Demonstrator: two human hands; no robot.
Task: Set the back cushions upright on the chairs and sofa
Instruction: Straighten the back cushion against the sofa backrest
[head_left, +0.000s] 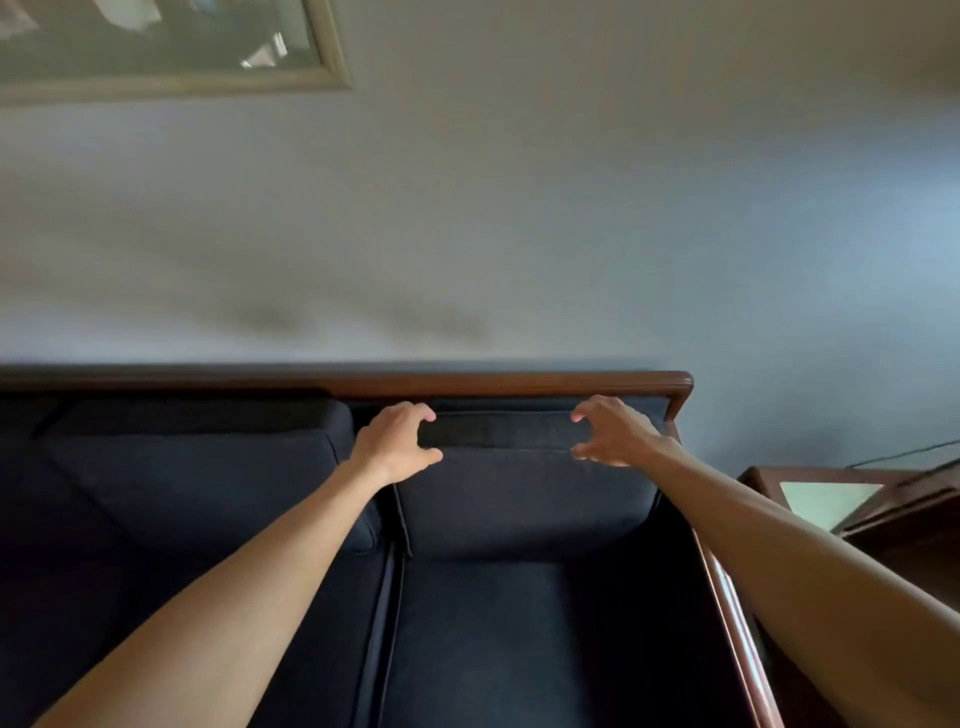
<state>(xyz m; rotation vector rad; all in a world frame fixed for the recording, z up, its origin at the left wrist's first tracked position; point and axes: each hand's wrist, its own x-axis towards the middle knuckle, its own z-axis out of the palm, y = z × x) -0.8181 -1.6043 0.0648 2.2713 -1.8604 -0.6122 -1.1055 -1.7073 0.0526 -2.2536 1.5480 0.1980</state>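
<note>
Both grips released: left hand (397, 441), right hand (613, 434) over one of two back cushions (519, 493).

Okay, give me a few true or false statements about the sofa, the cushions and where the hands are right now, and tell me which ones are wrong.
1. Both hands are at the top edge of the right back cushion. True.
2. The left hand holds a picture frame. False: the framed picture hangs on the wall.
3. The sofa's wooden frame runs behind the cushions. True.
4. The right hand rests on the side table. False: it is at the cushion.
5. The left back cushion lies on the floor. False: it leans against the sofa back.
</note>
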